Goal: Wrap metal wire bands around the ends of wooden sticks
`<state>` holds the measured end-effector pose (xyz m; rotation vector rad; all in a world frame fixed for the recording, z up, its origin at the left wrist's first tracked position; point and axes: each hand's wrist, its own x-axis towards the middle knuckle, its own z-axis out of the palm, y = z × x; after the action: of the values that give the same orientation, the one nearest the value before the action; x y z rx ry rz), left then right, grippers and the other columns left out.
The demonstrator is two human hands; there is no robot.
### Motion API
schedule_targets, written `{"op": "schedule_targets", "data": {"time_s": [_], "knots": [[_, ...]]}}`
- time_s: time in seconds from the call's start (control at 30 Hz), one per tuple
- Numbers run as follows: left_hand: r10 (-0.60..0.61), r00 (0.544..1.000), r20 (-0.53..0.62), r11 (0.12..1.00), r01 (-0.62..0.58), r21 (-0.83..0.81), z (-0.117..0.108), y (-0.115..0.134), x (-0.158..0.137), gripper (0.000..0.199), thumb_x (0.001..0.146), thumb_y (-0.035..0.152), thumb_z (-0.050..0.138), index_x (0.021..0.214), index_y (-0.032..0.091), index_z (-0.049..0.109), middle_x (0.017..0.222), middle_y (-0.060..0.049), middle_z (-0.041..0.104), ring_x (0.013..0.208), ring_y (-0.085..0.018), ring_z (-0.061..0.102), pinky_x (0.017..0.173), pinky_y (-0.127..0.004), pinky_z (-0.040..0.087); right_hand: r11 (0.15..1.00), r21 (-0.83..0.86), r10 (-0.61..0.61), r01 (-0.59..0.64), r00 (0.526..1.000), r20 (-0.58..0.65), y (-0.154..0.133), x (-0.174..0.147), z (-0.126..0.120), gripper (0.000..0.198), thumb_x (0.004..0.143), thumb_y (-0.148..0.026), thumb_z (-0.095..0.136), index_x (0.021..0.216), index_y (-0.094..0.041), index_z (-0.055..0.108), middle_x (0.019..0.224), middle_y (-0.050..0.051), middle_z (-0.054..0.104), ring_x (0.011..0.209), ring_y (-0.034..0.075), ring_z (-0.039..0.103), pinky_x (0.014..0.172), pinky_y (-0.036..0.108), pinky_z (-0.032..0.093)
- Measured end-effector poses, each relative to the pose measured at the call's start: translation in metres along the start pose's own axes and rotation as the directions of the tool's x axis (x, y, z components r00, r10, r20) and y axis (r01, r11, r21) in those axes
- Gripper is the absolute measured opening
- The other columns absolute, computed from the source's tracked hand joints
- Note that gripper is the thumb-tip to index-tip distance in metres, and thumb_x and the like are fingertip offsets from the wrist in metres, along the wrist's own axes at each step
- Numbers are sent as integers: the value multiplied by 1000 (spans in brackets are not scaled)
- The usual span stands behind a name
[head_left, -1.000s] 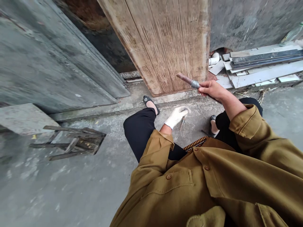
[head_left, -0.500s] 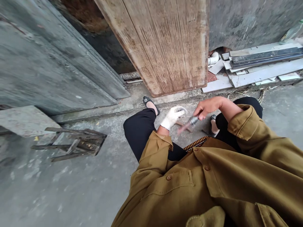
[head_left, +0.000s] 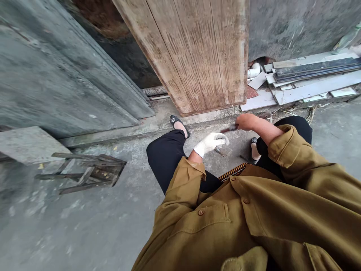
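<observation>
My left hand (head_left: 212, 143), in a white knitted glove, is held low between my knees. Its fingers are curled together; whatever lies in them is hidden. To its right, my bare right hand (head_left: 248, 122) is closed around a slim, dark reddish-brown tool (head_left: 229, 128) with a grey wrapped section. The tool points left, just above the gloved fingers, and its exact kind does not show. On the concrete below the glove lies a small stick-like piece (head_left: 219, 151), partly covered. A dark bar (head_left: 246, 158) rests beside my right shoe (head_left: 254, 149).
A wooden plank panel (head_left: 197, 56) leans against the wall ahead. Tile and board strips (head_left: 313, 81) are stacked at the right, next to a white pipe (head_left: 254, 70). A wooden stool (head_left: 90, 173) lies on its side at the left. A low concrete step (head_left: 113, 135) runs across.
My right hand has turned and moved slightly away from me, swinging the tool up from low between my hands. My gloved left hand has shifted slightly right and lower.
</observation>
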<state>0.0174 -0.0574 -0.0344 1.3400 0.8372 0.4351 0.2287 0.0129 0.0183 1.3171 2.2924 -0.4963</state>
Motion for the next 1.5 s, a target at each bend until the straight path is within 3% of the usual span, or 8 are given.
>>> {"op": "schedule_targets", "data": {"time_s": [0.17,0.4,0.63,0.77,0.87,0.97,1.17,1.5], "knots": [[26,987,-159,1000,-28,-11,-6,-1,0,20,71,29,69,79,10,70,78,-5,66,71,-14,58,66,-24,47,864,419,-473,279,734,488,1,-8,1,24,75,-25,73,94,-11,76,69,1,66,64,13,58,67,26,43],[92,946,-311,987,-129,-99,-5,-2,7,22,79,32,67,80,10,68,68,-2,60,57,-8,50,56,-20,41,315,833,-199,456,889,-412,36,-27,-27,30,81,-43,68,86,-13,69,71,1,62,62,10,51,62,24,42],[29,1000,10,995,-28,-97,5,5,-4,26,77,34,68,82,9,71,69,-5,63,56,-9,50,56,-21,40,884,466,160,32,916,-367,17,-4,-12,20,87,-24,60,97,-12,73,84,10,68,76,18,59,68,29,41],[63,996,-68,995,-68,-68,0,8,-8,24,75,33,70,78,9,72,72,-7,67,61,-11,56,57,-21,40,994,89,-79,70,991,107,2,-2,-1,16,80,-14,66,91,-10,77,83,12,70,78,20,62,71,30,41],[109,969,-221,989,-129,-76,-7,5,-5,23,75,32,71,77,10,70,72,-6,67,60,-10,55,58,-21,41,878,399,-437,265,787,437,8,-11,-4,21,75,-20,73,95,-13,77,70,2,68,66,13,58,68,25,42],[116,937,-330,977,-167,-130,-8,-3,4,26,74,35,72,78,10,69,73,-6,66,61,-11,56,57,-21,42,569,742,-628,353,770,115,22,-22,-14,35,75,-38,75,102,-15,75,75,0,68,66,10,55,67,24,42],[110,978,-175,968,-146,-204,8,-15,17,33,80,42,69,83,9,68,67,-4,61,56,-9,52,57,-22,42,283,866,-45,411,908,-416,32,-17,-22,21,82,-34,67,82,-13,68,71,2,62,60,9,50,59,23,41],[75,994,-78,991,-83,-103,3,7,-8,29,78,41,71,79,12,71,59,-4,60,52,-10,48,54,-25,39,994,99,-54,45,995,87,7,1,0,15,78,-16,66,88,-13,76,80,8,70,76,18,62,71,29,42]]}}
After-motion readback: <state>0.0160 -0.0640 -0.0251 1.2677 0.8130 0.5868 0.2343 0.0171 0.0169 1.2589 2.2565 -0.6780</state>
